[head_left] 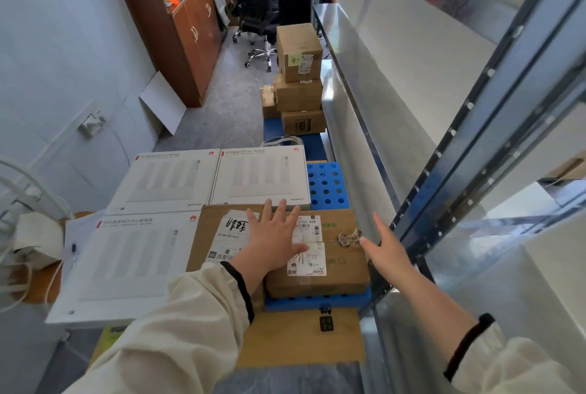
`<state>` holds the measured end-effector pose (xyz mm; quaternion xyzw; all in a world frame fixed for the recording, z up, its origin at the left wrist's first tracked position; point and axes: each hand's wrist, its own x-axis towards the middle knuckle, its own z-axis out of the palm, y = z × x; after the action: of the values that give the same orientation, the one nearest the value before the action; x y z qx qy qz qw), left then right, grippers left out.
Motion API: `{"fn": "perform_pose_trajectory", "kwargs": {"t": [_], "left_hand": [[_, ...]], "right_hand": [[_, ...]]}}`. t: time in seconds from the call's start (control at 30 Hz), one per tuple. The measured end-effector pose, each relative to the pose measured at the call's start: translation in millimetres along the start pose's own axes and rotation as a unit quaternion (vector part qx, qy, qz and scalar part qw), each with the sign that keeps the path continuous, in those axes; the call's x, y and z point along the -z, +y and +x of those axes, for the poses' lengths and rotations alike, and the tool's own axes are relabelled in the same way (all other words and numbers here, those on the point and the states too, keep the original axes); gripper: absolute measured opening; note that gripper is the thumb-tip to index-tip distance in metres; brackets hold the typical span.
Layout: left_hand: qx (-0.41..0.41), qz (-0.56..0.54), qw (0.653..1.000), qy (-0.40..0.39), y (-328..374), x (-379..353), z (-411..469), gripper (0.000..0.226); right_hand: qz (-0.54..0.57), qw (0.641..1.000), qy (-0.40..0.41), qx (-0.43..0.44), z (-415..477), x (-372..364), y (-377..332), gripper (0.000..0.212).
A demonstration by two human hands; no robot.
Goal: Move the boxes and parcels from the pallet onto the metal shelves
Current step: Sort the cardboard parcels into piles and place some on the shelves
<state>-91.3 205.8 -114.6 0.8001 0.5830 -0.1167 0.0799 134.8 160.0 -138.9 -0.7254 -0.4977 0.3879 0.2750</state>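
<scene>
My left hand [272, 235] lies flat on the parcel [329, 270] at the pallet's [326, 186] 6 o'clock end. My right hand [385, 247], open and empty, hangs at its 3 o'clock. Lifted unevenly, it could strike the post [444, 203].

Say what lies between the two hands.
Head view: between the left hand and the right hand lies the top of the brown parcel, with white labels and a torn tape patch.
</scene>
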Motion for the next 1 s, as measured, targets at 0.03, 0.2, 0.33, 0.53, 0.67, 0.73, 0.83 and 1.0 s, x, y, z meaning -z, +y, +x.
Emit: {"fn": "perform_pose_trajectory", "kwargs": {"t": [0.03, 0.2, 0.33, 0.53, 0.67, 0.73, 0.83, 1.0], "left_hand": [[-0.009, 0.000, 1.000, 0.008, 1, 4, -1, 0.089], [-0.120, -0.005, 0.993, 0.006, 24, 14, -10, 0.089], [-0.234, -0.029, 0.972, -0.017, 61, 16, -26, 0.090], [-0.369, -0.041, 0.929, 0.001, 117, 43, -53, 0.095], [-0.499, 0.029, 0.866, -0.016, 186, 38, -104, 0.102], [-0.555, 0.038, 0.831, -0.009, 223, 33, -135, 0.106], [-0.623, 0.037, 0.782, -0.003, 277, 28, -189, 0.110], [-0.713, 0.059, 0.698, 0.011, 355, 22, -292, 0.111]], "right_hand": [[-0.036, 0.999, 0.025, 0.024, -5, 5, -2, 0.072], [-0.165, 0.980, 0.105, 0.036, -44, 31, -3, 0.075], [-0.167, 0.974, 0.151, -0.039, -94, 47, 11, 0.074], [-0.173, 0.943, 0.238, -0.158, -214, 73, 38, 0.072], [-0.181, 0.896, 0.313, -0.258, -330, 78, 54, 0.077], [-0.185, 0.868, 0.350, -0.299, -390, 84, 56, 0.078], [-0.185, 0.826, 0.398, -0.355, -480, 87, 55, 0.079], [-0.161, 0.756, 0.459, -0.438, -608, 76, 63, 0.080]]}}
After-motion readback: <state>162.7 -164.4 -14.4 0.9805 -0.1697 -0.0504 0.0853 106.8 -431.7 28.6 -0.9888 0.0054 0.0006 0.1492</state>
